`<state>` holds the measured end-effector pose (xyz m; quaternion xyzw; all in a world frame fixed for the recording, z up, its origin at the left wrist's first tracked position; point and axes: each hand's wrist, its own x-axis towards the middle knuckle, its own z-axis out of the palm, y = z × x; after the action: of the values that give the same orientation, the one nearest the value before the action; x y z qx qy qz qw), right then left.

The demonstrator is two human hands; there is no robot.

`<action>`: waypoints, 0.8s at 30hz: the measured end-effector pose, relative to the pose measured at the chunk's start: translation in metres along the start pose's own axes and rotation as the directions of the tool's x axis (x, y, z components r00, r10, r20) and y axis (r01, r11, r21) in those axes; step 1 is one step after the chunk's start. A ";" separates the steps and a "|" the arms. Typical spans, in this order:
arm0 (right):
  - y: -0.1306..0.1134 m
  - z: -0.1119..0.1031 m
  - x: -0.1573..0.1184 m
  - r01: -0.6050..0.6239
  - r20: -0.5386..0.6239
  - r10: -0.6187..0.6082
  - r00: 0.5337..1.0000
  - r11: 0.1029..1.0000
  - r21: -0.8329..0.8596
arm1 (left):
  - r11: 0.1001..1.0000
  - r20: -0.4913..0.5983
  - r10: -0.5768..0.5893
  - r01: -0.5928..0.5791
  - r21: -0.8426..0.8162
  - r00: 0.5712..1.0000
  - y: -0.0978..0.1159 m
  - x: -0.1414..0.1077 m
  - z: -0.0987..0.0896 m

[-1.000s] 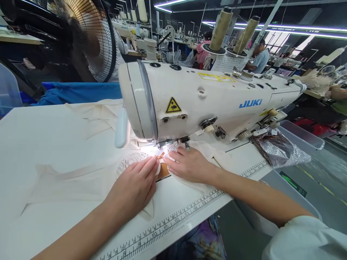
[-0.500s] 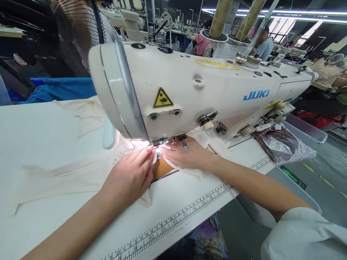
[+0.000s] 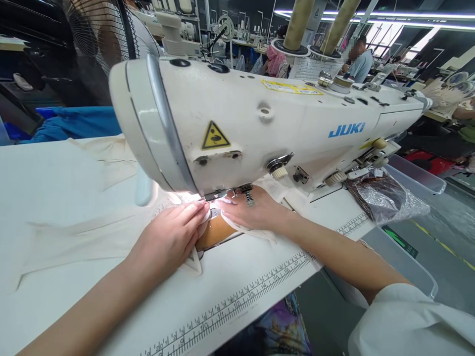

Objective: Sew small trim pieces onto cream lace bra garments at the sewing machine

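Note:
The white sewing machine (image 3: 230, 116) spans the view, its lit needle area low at its left end, just beyond my fingertips. Cream cloth (image 3: 81, 240) with a lace part beside the needle area lies over the white table and runs under my hands. My left hand (image 3: 166, 235) is closed, fingers and thumb pinching the cloth's edge left of the needle. Under the machine arm, my right hand (image 3: 252, 210) grips the cloth on the other side, its fingertips partly hidden. A tan plate (image 3: 215, 233) shows between my hands.
A printed ruler (image 3: 237, 306) runs along the table's front edge. A clear bag with brown contents (image 3: 384, 195) lies at the right by plastic bins (image 3: 417, 175). A fan (image 3: 100, 29) stands at the back left. Another person (image 3: 359, 62) is far behind.
The view has shifted slightly, so the machine appears farther left. Both hands stay on the cloth by the needle, with little visible movement.

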<state>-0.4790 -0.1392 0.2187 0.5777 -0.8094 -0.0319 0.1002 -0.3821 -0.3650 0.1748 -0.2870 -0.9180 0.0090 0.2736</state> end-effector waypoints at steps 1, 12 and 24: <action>0.000 0.000 0.000 0.002 0.005 -0.002 1.000 1.000 -0.001 | 1.000 -0.001 0.003 -0.003 0.013 1.000 0.001 0.001 -0.001; -0.001 -0.006 -0.002 0.006 0.022 -0.005 1.000 0.999 -0.047 | 0.998 0.023 0.011 -0.013 0.068 1.000 0.008 0.003 -0.003; 0.004 0.007 -0.001 0.088 -0.042 -0.099 0.994 0.973 -0.215 | 0.997 -0.003 0.031 -0.031 0.077 1.000 0.008 0.002 -0.003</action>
<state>-0.4840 -0.1369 0.2125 0.6017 -0.7704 -0.1078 0.1812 -0.3779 -0.3573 0.1768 -0.2905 -0.9118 0.0477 0.2862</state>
